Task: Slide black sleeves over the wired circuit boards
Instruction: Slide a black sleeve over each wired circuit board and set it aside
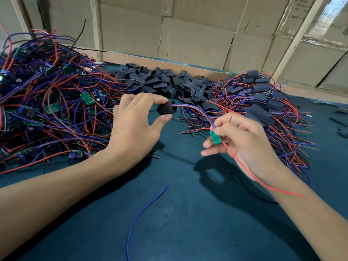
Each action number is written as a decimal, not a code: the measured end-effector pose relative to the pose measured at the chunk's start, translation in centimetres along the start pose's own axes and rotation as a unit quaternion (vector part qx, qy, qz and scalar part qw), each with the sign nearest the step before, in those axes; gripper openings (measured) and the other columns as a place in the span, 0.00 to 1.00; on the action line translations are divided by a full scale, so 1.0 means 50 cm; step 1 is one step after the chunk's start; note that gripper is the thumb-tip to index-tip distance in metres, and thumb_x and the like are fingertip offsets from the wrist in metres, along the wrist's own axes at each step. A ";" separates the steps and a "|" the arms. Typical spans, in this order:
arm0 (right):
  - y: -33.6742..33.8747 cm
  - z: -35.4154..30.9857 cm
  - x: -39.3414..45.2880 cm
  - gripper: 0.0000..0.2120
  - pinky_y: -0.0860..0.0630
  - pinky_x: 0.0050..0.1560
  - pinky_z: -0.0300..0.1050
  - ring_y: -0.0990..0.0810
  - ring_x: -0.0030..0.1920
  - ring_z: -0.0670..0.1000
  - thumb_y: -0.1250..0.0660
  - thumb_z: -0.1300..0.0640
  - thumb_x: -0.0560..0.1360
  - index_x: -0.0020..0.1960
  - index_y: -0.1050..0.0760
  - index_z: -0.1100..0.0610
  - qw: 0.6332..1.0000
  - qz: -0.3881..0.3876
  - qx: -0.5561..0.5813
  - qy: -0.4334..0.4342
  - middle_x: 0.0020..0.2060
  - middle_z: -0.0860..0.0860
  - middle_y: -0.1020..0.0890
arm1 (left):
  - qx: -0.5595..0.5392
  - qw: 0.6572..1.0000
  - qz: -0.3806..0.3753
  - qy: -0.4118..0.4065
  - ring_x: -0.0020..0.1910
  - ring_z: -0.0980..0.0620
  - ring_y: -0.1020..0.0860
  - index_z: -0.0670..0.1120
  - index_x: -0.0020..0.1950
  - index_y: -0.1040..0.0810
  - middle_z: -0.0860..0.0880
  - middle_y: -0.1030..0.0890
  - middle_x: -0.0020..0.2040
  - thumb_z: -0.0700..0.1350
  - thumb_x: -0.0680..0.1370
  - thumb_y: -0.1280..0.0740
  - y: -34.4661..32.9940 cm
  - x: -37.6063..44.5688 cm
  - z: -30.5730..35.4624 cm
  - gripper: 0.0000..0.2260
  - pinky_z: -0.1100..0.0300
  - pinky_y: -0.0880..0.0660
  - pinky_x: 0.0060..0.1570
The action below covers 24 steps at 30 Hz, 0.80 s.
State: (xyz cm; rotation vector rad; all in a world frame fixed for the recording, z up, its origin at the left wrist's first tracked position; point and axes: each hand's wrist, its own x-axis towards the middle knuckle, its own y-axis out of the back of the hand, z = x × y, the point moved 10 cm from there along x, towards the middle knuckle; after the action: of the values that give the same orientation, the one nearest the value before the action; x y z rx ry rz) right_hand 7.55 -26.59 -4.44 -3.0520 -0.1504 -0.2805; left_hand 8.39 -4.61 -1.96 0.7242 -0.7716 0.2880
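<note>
Far left there's a big tangle of unsleeved boards [52, 102] with red and blue wires. The left hand [135, 125] pinches a black sleeve [166, 108] between thumb and fingertips, wires already running out its right end. Those wires arc over to the green circuit board [215, 137], pinched in the right hand [243, 140]. Loose sleeves [162, 80] sit behind, finished ones [263, 102] on the right, all on the dark mat [188, 213].

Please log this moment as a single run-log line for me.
left hand: pinches black tubular sleeve, wires threaded | right hand: holds small green circuit board | sleeve not yet over board
</note>
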 end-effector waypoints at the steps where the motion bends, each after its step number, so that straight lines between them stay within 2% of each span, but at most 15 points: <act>1: -0.003 -0.001 0.000 0.04 0.17 0.38 0.55 0.18 0.34 0.58 0.30 0.70 0.69 0.41 0.21 0.62 1.000 -0.011 0.009 0.001 0.35 0.59 0.24 | 0.013 1.000 0.002 -0.014 0.60 0.53 0.31 0.57 0.59 0.23 0.65 0.23 0.55 0.52 0.77 0.28 0.001 -0.001 0.006 0.12 0.55 0.40 0.58; 3: -0.010 -0.004 0.000 0.06 0.17 0.41 0.53 0.18 0.36 0.57 0.27 0.67 0.69 0.46 0.20 0.64 0.999 -0.027 0.024 0.006 0.37 0.57 0.21 | 0.043 0.997 0.005 -0.058 0.61 0.54 0.30 0.56 0.60 0.22 0.65 0.24 0.56 0.52 0.77 0.28 0.004 -0.004 0.027 0.12 0.56 0.43 0.58; 5: -0.011 -0.007 0.000 0.11 0.17 0.45 0.50 0.17 0.39 0.56 0.27 0.64 0.67 0.48 0.20 0.65 0.999 -0.030 0.043 0.012 0.39 0.58 0.19 | 0.060 0.992 0.004 -0.109 0.61 0.52 0.28 0.54 0.61 0.22 0.62 0.22 0.58 0.53 0.78 0.29 0.004 -0.010 0.053 0.12 0.53 0.41 0.61; 9: -0.017 -0.006 0.001 0.15 0.18 0.52 0.49 0.15 0.45 0.57 0.30 0.69 0.66 0.53 0.20 0.68 0.995 -0.046 0.088 0.009 0.47 0.61 0.16 | 0.082 0.976 0.008 -0.201 0.60 0.50 0.23 0.51 0.61 0.20 0.59 0.20 0.59 0.52 0.80 0.30 0.001 -0.026 0.098 0.11 0.48 0.39 0.63; 12: -0.008 -0.004 0.006 0.23 0.17 0.53 0.49 0.15 0.49 0.57 0.28 0.70 0.62 0.57 0.20 0.65 0.996 -0.025 0.078 0.014 0.49 0.59 0.14 | 0.081 0.970 0.009 -0.229 0.59 0.49 0.22 0.50 0.61 0.19 0.58 0.19 0.59 0.52 0.81 0.31 -0.001 -0.032 0.112 0.11 0.47 0.37 0.62; 14: 0.002 -0.003 0.008 0.25 0.17 0.49 0.48 0.15 0.49 0.57 0.25 0.68 0.61 0.58 0.20 0.62 0.998 0.000 0.053 0.020 0.49 0.59 0.14 | 0.085 0.967 0.011 -0.240 0.59 0.48 0.22 0.49 0.60 0.18 0.57 0.19 0.59 0.52 0.81 0.31 0.000 -0.034 0.117 0.11 0.45 0.36 0.61; 18: 0.010 -0.005 0.006 0.17 0.23 0.30 0.42 0.15 0.40 0.56 0.21 0.68 0.65 0.52 0.19 0.61 0.999 0.027 -0.016 0.038 0.43 0.59 0.14 | 0.086 0.967 0.011 -0.239 0.58 0.48 0.22 0.49 0.60 0.18 0.56 0.19 0.58 0.52 0.81 0.31 -0.001 -0.037 0.116 0.11 0.46 0.36 0.61; 21: 0.017 -0.005 0.004 0.12 0.26 0.28 0.41 0.17 0.38 0.56 0.23 0.66 0.67 0.49 0.17 0.58 0.997 0.042 -0.043 0.046 0.44 0.58 0.13 | 0.084 0.968 0.002 -0.236 0.57 0.48 0.21 0.48 0.60 0.18 0.55 0.18 0.58 0.51 0.81 0.31 -0.006 -0.038 0.114 0.11 0.48 0.36 0.61; 24: 0.001 -0.012 0.001 0.10 0.25 0.32 0.41 0.19 0.41 0.61 0.25 0.65 0.68 0.48 0.15 0.56 0.998 0.003 -0.034 0.058 0.46 0.60 0.13 | 0.089 0.969 -0.005 -0.232 0.57 0.48 0.21 0.48 0.63 0.19 0.54 0.19 0.58 0.51 0.81 0.31 -0.011 -0.038 0.111 0.13 0.46 0.34 0.61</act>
State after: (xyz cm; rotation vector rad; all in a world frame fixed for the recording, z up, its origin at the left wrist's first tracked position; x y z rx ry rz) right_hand 7.49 -26.70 -3.85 -3.0918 -0.1271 -0.4693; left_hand 4.38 -8.79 -0.84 0.9814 -1.1960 0.1800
